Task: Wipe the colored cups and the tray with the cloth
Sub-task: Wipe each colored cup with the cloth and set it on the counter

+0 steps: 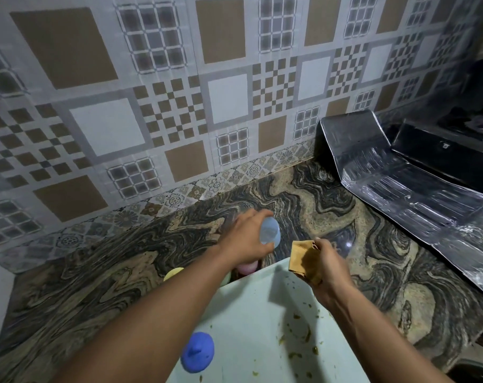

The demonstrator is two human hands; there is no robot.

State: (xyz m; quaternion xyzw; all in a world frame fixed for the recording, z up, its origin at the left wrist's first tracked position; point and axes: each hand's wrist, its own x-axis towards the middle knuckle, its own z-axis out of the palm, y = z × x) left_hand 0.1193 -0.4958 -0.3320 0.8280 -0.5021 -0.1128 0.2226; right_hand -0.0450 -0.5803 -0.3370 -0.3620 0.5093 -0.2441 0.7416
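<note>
My left hand (247,237) grips a light blue cup (270,235) above the marbled counter, just beyond the far edge of the pale green tray (251,313). My right hand (324,265) holds a folded yellow-brown cloth (303,261) over the tray's far right corner, a little to the right of the cup. A pink cup (247,268) and a yellow cup (173,273) stand on the counter, partly hidden by my left forearm. A darker blue piece with a knob (197,352) lies on the tray's left side. Green food scraps dot the tray.
A patterned tiled wall (179,106) rises right behind the counter (96,286). Foil sheeting (400,189) covers the counter at the right, under a black stove (450,158). A dark sink rim (475,369) shows at the bottom right corner.
</note>
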